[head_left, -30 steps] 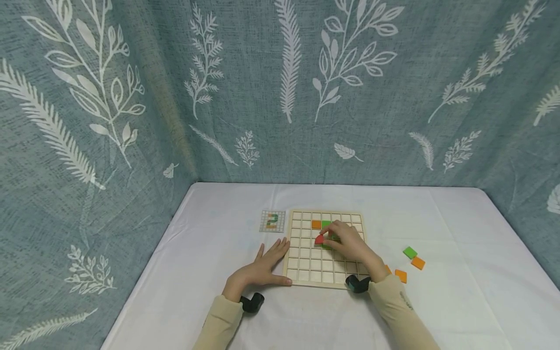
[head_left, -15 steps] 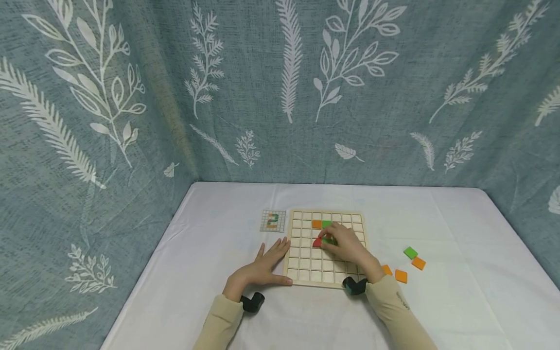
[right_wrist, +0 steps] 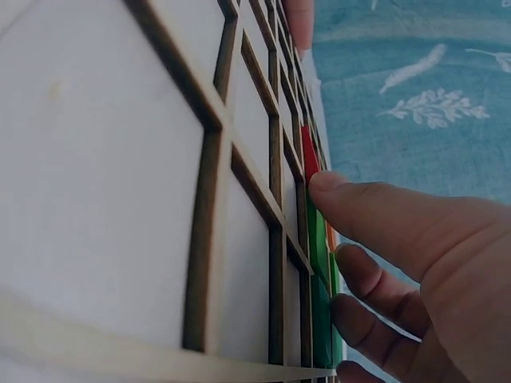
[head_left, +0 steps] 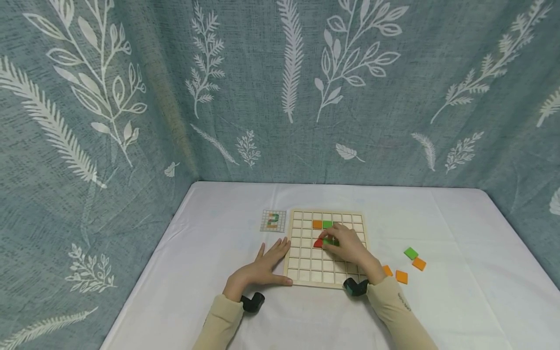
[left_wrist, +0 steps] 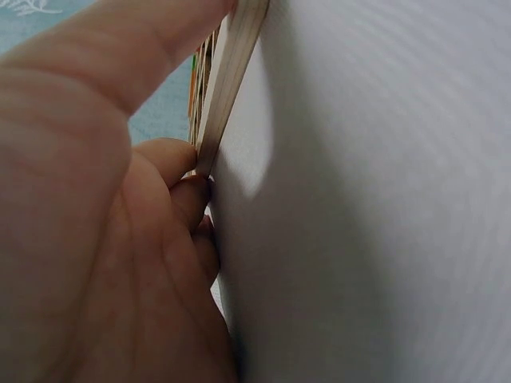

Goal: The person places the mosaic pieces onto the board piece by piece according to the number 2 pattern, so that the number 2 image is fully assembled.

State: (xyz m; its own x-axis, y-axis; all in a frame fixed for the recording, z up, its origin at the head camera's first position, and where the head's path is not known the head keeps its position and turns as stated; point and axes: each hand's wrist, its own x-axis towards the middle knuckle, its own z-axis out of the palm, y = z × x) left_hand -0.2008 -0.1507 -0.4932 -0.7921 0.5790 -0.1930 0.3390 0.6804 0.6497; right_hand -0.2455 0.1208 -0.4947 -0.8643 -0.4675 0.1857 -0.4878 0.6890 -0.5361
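"So, where is the red piece (head_left: pixel 317 243) just now?"

"On the gridded board (head_left: pixel 305 264), in or just over a cell, directly left of the green pieces (right_wrist: pixel 317 231) in that row. Whether it sits fully down, I can't tell."

"And the right grip (head_left: pixel 350 243)?"

"Thumb (right_wrist: pixel 329 182) and forefinger (right_wrist: pixel 359 267) curl in and pinch the piece near its right end. How firmly, the views don't show."

"What would you watch for?"

"Its rounded edge seems to face left, so I'd keep the straight side snug and parallel to its green neighbour. Then a light press from above, not a sideways shove, should settle it between the raised strips."

"Why not shove?"

"The fingers are crowding those green pieces, so a push that way could ride up over them or knock them askew. I'd also lift off straight up, minding the orange tile (head_left: pixel 317 224) and green tile (head_left: pixel 327 224) two rows beyond."

"Is the left grip (head_left: pixel 263 269) any help?"

"Yes, it's spread on the tabletop (head_left: pixel 210 243), thumb and fingertips against the board's left edge. I'd keep it there as a brace; otherwise the board could slide."
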